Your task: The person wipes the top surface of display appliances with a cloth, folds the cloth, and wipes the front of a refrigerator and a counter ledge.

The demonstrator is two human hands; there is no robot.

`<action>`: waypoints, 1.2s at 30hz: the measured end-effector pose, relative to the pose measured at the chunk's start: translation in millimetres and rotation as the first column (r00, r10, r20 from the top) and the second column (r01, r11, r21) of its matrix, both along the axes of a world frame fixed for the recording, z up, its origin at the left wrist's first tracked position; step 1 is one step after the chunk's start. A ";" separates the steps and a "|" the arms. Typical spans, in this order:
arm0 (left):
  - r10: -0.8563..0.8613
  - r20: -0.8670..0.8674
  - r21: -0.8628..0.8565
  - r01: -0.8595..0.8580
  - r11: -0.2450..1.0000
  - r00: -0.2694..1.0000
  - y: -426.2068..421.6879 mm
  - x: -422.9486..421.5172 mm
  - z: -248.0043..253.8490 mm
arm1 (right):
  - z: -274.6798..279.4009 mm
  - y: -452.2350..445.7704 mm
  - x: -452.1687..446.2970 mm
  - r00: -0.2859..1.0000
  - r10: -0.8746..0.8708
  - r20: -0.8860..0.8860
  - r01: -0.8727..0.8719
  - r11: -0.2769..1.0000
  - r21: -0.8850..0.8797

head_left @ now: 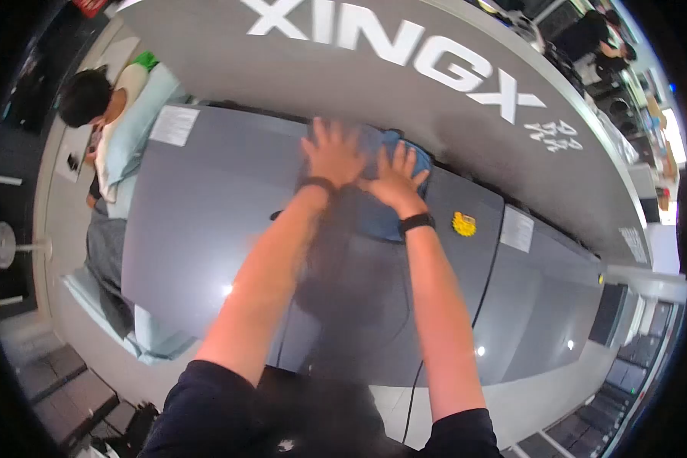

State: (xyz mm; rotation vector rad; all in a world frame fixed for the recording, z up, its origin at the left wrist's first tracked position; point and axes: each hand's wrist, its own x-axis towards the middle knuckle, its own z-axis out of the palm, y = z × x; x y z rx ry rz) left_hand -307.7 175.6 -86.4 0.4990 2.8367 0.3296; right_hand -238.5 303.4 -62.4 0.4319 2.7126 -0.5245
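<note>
A piece of blue cloth [382, 219] lies on the dark grey tabletop [206, 198], its far end near the back panel. My right hand [395, 182] rests on the cloth, fingers spread and pointing away from me. To its left is my left hand [336, 159], slightly blurred, with fingers apart; I cannot tell whether it touches the cloth's left side or the tabletop. Both arms reach forward, and neither hand grips anything. Under the right hand, part of the cloth is hidden.
A yellow fuzzy item [464, 224] sits right of the cloth. White paper sheets [175, 125] are on the tabletop toward both ends. Behind stands a grey panel [298, 76] with large white letters. A person [126, 99] sits at the left end on a light blue chair.
</note>
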 end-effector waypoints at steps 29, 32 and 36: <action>-0.150 0.042 -0.095 0.154 0.984 0.988 -41.6 62.5 17.4 | -14.4 -38.3 78.4 0.991 0.060 -0.120 -0.039 0.984 0.173; -0.158 0.084 -0.132 0.168 0.977 0.984 -60.0 92.7 27.1 | -15.0 -56.5 103.1 0.992 0.066 -0.104 -0.051 0.989 0.137; -0.160 0.124 -0.076 0.170 0.982 0.979 -92.4 139.6 27.6 | -15.1 -77.7 152.6 0.989 0.121 -0.084 -0.106 0.980 0.170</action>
